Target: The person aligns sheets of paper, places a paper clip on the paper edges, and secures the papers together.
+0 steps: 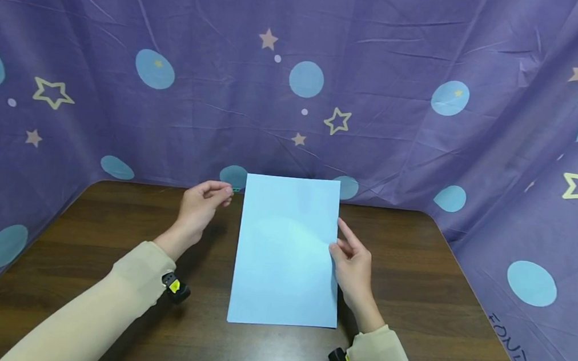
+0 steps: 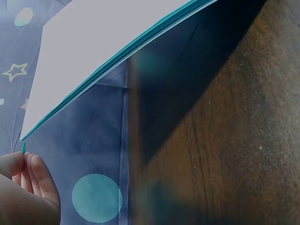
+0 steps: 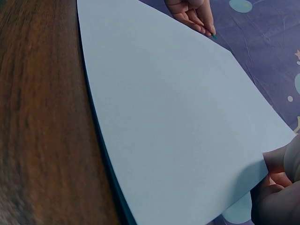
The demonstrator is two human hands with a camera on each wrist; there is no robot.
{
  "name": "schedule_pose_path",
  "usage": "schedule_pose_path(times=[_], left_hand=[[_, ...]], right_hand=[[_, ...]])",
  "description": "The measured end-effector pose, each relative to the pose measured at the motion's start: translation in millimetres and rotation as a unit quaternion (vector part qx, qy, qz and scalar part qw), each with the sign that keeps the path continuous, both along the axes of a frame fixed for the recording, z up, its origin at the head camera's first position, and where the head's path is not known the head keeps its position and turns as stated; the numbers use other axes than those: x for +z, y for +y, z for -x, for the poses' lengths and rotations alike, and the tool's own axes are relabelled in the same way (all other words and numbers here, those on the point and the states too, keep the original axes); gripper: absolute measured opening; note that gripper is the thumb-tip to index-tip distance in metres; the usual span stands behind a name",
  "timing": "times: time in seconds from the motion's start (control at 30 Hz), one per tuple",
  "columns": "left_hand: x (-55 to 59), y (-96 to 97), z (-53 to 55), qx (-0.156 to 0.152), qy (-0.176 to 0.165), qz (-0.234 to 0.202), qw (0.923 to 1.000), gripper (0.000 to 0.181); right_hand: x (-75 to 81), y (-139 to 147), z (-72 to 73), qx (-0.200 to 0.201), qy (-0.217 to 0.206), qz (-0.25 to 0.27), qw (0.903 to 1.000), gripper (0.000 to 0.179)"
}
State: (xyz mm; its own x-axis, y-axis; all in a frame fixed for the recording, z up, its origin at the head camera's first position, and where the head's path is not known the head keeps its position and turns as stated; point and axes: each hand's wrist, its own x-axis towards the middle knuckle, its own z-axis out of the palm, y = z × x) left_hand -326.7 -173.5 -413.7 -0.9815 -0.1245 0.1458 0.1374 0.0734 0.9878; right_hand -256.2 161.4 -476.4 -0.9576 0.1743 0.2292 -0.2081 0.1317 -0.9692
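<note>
A stack of light blue paper sheets [image 1: 287, 255] stands raised above the table, its layered edges showing in the left wrist view. My right hand [image 1: 355, 266] grips its right edge, thumb on the front face and fingers behind. Off the upper left corner, my left hand [image 1: 198, 210] pinches a small green paper clip [image 1: 236, 189] between thumb and fingertips. The clip [image 2: 24, 148] points up at the corner of the sheets in the left wrist view, with a narrow gap between them. Most of the clip is hidden by the fingers.
Below the sheets lies a dark brown wooden table [image 1: 126, 218], with their shadow on it. A purple curtain [image 1: 383, 51] with stars and blue dots hangs around its back and sides. Black wrist cameras [image 1: 176, 288] are worn at both cuffs.
</note>
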Motion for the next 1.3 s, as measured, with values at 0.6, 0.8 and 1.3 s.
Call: schedule_pose_path(times=[0.6, 0.8, 1.3], left_hand=[[0.2, 5.2, 4.3, -0.015, -0.007, -0.001, 0.9999, 0.030], [-1.2, 7.9, 5.2, -0.018, -0.008, -0.014, 0.9997, 0.030], [-1.4, 11.9, 9.6, -0.006, 0.001, -0.024, 0.9997, 0.024]], right_hand=[[-0.4, -0.9, 0.1, 0.001, 0.006, -0.002, 1.0000, 0.058], [0.9, -1.2, 0.8, -0.005, -0.007, -0.006, 0.9999, 0.060], [0.2, -1.5, -0.5, 0.005, 0.005, -0.001, 1.0000, 0.058]])
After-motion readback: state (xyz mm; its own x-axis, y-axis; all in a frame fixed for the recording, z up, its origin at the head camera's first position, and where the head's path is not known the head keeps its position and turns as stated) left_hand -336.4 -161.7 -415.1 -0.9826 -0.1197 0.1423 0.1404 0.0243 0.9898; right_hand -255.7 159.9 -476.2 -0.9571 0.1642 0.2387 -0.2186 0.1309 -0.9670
